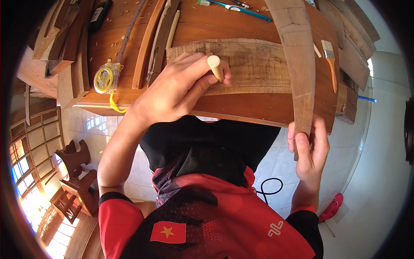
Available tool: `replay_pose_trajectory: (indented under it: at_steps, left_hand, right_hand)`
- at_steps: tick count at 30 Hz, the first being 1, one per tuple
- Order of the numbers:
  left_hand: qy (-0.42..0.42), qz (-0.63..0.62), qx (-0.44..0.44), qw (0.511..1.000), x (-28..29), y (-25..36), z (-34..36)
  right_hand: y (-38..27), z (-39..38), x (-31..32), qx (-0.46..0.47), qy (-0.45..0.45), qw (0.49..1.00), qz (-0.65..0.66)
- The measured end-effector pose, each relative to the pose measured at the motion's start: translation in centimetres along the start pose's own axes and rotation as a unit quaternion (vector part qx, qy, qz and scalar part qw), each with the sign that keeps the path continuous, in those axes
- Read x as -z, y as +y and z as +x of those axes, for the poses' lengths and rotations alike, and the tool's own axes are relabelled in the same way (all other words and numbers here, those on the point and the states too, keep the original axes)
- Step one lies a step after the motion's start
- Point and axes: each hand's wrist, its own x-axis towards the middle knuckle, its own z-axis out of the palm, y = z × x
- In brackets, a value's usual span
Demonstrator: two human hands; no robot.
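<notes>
One step seems to be in hand, as we judge it: careful lining-up, with the next move calling for a steady upright hold and fingertips kept clear.

Around us, a pale plain wall point(388, 129) curves down the right side, and a floor of glossy whitish tiles point(280, 151) spreads below. At the left we see a brown wooden lattice with bright panes point(34, 142), and near it a dark carved wooden chair point(82, 190).

Nearer stands a polished reddish-brown wooden table point(258, 105), scattered with wood chips. Rough brown boards are piled at its left point(69, 47) and right.

Our main workpiece, a broad weathered brown plank point(258, 64), lies flat on the tabletop, close to the near edge. A long, slightly curved brown board point(299, 56) passes over its right part; the right hand point(311, 151) grasps its near end, thumb on top. The left hand point(179, 86) has its fingers closed round a pale round wooden rod point(214, 62), held nearly upright over the plank; we cannot tell whether its hidden lower end touches.

Among the smaller things, we find a clear-and-yellow tape measure point(103, 80) on the left, a flat paintbrush with an orange-brown handle point(330, 71) on the right, and a slim teal toothbrush point(241, 8) at the far side.
</notes>
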Motion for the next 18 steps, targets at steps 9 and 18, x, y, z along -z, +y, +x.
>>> replay_pose_trajectory:
  at_steps: [9,18]
  left_hand:
    - [0.020,0.062,0.005,0.998,-0.9,-0.4,-0.6]
    - [0.112,0.164,-0.026,0.980,-1.1,-0.4,-2.2]
  right_hand:
    - [-1.3,0.3,-0.4,0.207,-0.060,0.940,-0.264]
    - [-0.1,-0.2,-0.8,0.166,-0.051,0.961,-0.216]
